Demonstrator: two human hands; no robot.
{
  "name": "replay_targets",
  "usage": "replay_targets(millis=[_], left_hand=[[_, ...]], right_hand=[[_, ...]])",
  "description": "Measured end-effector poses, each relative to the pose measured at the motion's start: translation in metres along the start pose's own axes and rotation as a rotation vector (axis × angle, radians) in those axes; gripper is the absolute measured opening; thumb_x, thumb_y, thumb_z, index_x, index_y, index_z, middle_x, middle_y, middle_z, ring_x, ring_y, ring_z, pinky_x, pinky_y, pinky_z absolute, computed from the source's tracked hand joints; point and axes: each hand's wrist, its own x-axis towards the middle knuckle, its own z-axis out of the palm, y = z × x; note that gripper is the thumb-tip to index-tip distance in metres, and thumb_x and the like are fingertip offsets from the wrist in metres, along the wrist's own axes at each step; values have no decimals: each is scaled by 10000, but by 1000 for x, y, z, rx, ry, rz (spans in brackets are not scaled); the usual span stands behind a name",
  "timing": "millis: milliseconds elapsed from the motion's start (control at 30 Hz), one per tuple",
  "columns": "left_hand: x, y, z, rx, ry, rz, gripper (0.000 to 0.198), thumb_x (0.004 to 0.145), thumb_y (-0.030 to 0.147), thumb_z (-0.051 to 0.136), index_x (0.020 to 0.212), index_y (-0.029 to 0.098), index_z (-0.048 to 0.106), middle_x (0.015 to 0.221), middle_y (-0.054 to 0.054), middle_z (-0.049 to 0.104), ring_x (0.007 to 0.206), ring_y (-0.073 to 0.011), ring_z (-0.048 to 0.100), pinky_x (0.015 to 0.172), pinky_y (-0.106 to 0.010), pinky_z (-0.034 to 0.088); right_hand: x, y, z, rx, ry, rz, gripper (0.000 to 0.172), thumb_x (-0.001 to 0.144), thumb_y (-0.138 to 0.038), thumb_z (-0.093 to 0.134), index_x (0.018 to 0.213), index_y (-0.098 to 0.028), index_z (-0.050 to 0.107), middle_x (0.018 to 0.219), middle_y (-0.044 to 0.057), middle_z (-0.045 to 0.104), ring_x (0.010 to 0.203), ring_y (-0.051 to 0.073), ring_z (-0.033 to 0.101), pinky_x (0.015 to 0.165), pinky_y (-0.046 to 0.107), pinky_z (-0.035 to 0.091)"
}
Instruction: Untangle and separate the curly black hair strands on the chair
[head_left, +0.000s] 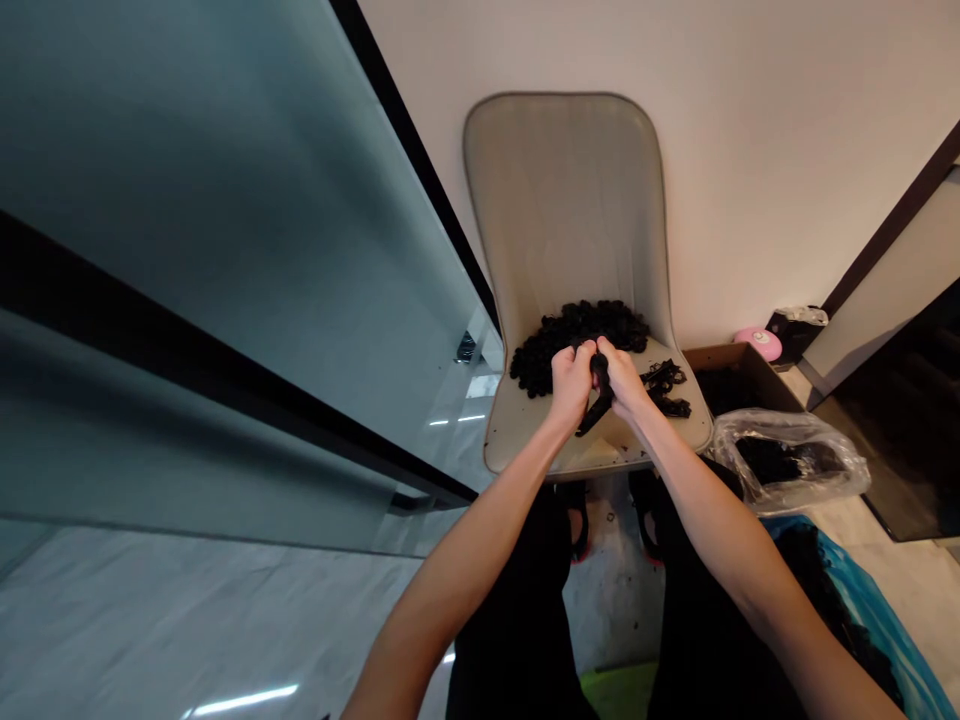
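Observation:
A heap of black curly hair [577, 335] lies on a beige chair [562, 200], at the back of the seat against the backrest. My left hand [572, 382] and my right hand [622, 378] meet just in front of the heap. Both grip a dark strand of hair [598, 408], whose lower end hangs down and to the left over the seat. To the right of my right hand lies a smaller tangle of black hair [664, 388], close to but apart from my fingers.
Beyond the chair's right side stand an open cardboard box [739, 375] and a clear plastic bag [784, 460] holding dark material. A blue plastic sheet [847, 580] lies lower right. A pink round object [757, 343] sits by the wall. A tall glass panel [225, 250] fills the left.

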Motion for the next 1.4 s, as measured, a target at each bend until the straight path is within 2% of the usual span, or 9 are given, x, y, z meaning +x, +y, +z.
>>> replay_targets(millis=[200,267,400,633,800,900,1033,1200,1400], left_hand=[[3,20,10,-312,8,-111,479,951,382,574,605,217,287,494,85,262,396,-52,269,408,-194,269],[5,22,13,-328,-30,-104,487,959,473,568,620,218,329,502,81,273,395,-62,302,400,-203,274],[9,20,11,-221,-186,-76,460,895,561,646,665,189,504,529,70,345,434,-71,395,417,-210,303],[11,15,-16,-38,-323,40,290,787,404,765,870,168,616,635,61,493,506,-52,403,485,-196,304],[6,15,-27,178,-360,62,296,746,367,776,827,186,557,650,49,556,542,-73,462,517,-200,336],[5,16,-31,261,-352,148,249,748,343,762,864,171,624,741,18,604,622,-95,530,572,-213,385],[4,17,-32,371,-296,268,222,761,281,736,945,164,691,794,9,596,593,-85,494,563,-225,366],[-1,19,-28,512,-307,400,185,761,191,718,943,172,689,763,24,561,583,-82,462,571,-230,347],[-5,18,-25,400,-342,322,217,785,249,737,967,190,634,725,32,582,598,-97,537,580,-225,389]], right_hand=[[0,-11,1,238,-5,1,553,952,-614,531,601,-237,329,439,-82,353,374,73,289,404,215,301],[2,-15,-2,236,-50,-2,580,943,-676,495,603,-237,326,443,-80,357,374,74,294,399,214,286],[8,-16,-8,94,-59,-59,619,911,-760,462,587,-241,367,419,-63,383,383,90,339,405,231,291],[13,-11,-23,-149,-63,-181,664,913,-800,398,585,-225,448,488,-1,512,512,134,510,530,259,408],[18,-7,-40,-300,-87,-186,705,901,-828,352,591,-212,498,529,2,528,519,126,492,551,258,390],[19,-6,-47,-344,-115,-188,727,870,-861,346,612,-208,533,580,9,565,525,125,489,543,263,370],[17,-6,-49,-431,-148,-213,722,888,-840,333,623,-205,552,539,-2,519,537,131,472,554,269,358],[13,-6,-44,-524,-114,-280,611,825,-780,563,625,-203,525,519,-41,442,550,112,405,530,260,302],[13,-5,-45,-488,-194,-234,620,865,-755,530,592,-199,539,493,-24,472,496,103,393,495,256,289]])
